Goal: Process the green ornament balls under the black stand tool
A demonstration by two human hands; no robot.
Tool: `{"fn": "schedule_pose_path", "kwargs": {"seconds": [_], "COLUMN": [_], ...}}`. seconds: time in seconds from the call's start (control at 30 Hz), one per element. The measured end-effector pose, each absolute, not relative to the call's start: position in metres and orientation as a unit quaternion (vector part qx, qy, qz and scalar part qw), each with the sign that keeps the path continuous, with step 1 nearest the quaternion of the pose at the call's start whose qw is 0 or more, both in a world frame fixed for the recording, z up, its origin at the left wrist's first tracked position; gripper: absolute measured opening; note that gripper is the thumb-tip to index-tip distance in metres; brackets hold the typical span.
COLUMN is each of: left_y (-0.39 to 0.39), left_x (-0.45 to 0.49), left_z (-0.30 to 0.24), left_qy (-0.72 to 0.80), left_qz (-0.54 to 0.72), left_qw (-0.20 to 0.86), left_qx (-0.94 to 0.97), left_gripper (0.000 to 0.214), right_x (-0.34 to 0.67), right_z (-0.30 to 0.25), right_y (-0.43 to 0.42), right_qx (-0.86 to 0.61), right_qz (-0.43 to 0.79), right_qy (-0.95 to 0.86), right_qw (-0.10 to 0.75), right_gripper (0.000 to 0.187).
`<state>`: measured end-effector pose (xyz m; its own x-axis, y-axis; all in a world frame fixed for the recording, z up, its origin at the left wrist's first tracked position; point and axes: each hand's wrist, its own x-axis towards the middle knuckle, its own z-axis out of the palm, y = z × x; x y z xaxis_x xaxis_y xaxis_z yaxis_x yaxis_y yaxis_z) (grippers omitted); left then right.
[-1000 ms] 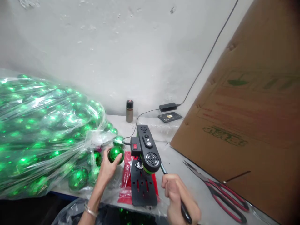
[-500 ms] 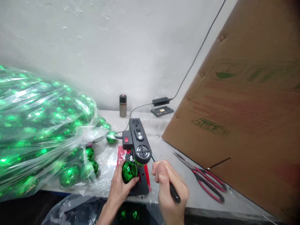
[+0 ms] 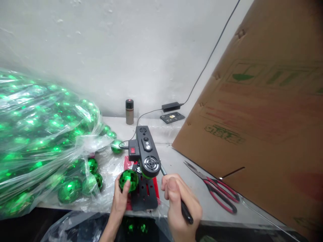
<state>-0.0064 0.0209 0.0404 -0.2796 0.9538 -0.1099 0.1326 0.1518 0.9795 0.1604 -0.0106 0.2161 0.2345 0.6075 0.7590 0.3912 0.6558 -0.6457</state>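
Observation:
My left hand (image 3: 120, 198) is closed round a shiny green faceted ball (image 3: 128, 179), holding it beside the head of a small black bench press machine (image 3: 145, 158), over the left of its black base plate (image 3: 143, 198). My right hand (image 3: 180, 201) grips the machine's black lever handle (image 3: 186, 211), which slants down from the head toward me. The machine carries a red switch on its left side.
A big clear plastic bag of green balls (image 3: 37, 134) fills the left, with loose balls (image 3: 75, 185) spilling near the machine. Red-handled scissors (image 3: 217, 191) lie to the right, a leaning cardboard sheet (image 3: 264, 117) behind them. A small can (image 3: 129, 111) and power adapter (image 3: 171, 107) stand at the wall.
My left hand carried the green ball from the bag's mouth to the machine's base, then shifted it slightly left. My right hand stayed on the lever.

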Motion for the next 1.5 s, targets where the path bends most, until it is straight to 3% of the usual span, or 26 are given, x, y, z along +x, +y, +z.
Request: {"fn": "schedule_pose_path", "kwargs": {"seconds": [0.33,0.53,1.03,1.3,1.5], "left_y": [0.013,0.013,0.016,0.025,0.025], "left_x": [0.005,0.013,0.024,0.033,0.031], "left_z": [0.024,0.029,0.029,0.012,0.024], "left_qy": [0.591,0.582,0.570,0.554,0.552], "left_qz": [0.483,0.462,0.457,0.469,0.463], "left_qw": [0.390,0.309,0.243,0.329,0.334], "left_qx": [0.516,0.593,0.639,0.604,0.607], "left_gripper": [0.087,0.076,0.071,0.083,0.081], "right_x": [0.159,0.160,0.161,0.162,0.161], "right_z": [0.220,0.221,0.221,0.220,0.194], "right_y": [-0.011,-0.012,-0.012,-0.013,-0.015], "right_qx": [-0.410,-0.408,-0.410,-0.415,-0.403], "right_qz": [0.081,0.084,0.084,0.083,0.059], "right_qy": [-0.614,-0.616,-0.617,-0.621,-0.620], "right_qw": [0.669,0.668,0.667,0.659,0.670], "right_gripper": [0.035,0.034,0.033,0.034,0.036]}}
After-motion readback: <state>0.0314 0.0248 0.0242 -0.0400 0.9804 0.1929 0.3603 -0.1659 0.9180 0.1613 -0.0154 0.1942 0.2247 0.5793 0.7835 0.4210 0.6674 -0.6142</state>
